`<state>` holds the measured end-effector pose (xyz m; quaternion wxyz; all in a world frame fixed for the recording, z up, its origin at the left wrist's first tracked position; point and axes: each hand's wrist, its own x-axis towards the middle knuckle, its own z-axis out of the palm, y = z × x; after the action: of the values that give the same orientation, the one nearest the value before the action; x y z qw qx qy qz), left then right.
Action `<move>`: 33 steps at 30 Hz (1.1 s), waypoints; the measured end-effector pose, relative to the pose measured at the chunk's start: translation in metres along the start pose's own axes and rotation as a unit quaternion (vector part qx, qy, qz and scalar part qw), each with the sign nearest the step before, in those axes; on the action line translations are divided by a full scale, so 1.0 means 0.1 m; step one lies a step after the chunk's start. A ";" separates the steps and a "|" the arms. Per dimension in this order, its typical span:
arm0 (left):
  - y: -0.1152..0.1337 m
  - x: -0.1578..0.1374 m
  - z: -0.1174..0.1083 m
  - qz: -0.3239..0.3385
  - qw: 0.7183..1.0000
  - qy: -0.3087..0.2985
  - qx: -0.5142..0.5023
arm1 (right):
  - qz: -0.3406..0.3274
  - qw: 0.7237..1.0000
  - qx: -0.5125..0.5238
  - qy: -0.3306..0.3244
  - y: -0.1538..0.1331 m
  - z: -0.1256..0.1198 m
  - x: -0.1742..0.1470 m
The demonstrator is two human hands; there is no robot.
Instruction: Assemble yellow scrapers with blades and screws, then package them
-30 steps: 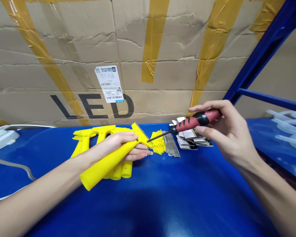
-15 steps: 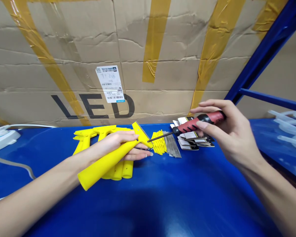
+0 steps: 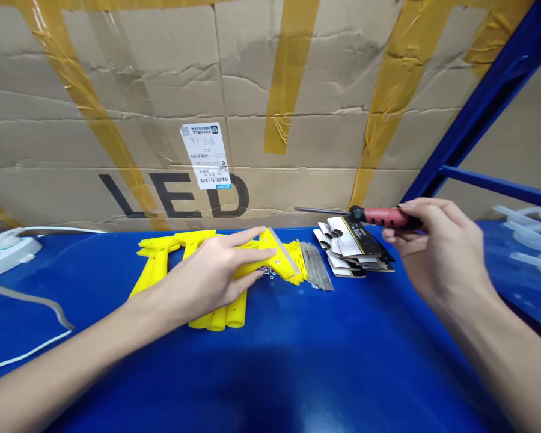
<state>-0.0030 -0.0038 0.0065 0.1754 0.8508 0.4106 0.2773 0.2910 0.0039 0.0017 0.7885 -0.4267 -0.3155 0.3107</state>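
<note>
My left hand (image 3: 225,264) is closed around a yellow scraper (image 3: 277,255); the wide head with a metal blade edge points right, and the handle is mostly hidden under the hand. My right hand (image 3: 446,246) grips the red and black handle of a screwdriver (image 3: 365,214), whose shaft points left, clear of the scraper. More yellow scrapers (image 3: 151,270) lie beneath and left of my left hand. Small metal nuts or screws (image 3: 267,273) lie just under the scraper head. Beside it are small yellow plastic pieces (image 3: 301,264) and a stack of metal blades (image 3: 316,267).
Folded black and white cards (image 3: 356,246) are piled right of the blades. A cardboard box (image 3: 252,108) walls off the back of the blue table (image 3: 297,361). A white power strip (image 3: 11,252) with cables sits left; a blue metal frame (image 3: 469,102) and translucent plastic pieces (image 3: 534,234) are at right.
The screwdriver tip has left the scraper head and swung up and right. My left hand has turned the scraper over, so its palm now faces down.
</note>
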 end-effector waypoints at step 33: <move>-0.01 0.05 -0.02 -0.269 0.881 -0.127 -0.368 | -0.106 0.984 -0.084 -0.117 0.15 0.05 -0.22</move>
<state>-0.0022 0.0007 0.0093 0.5944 0.6094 0.4664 0.2406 0.2709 -0.0039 -0.0145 0.7360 -0.4167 -0.4739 0.2451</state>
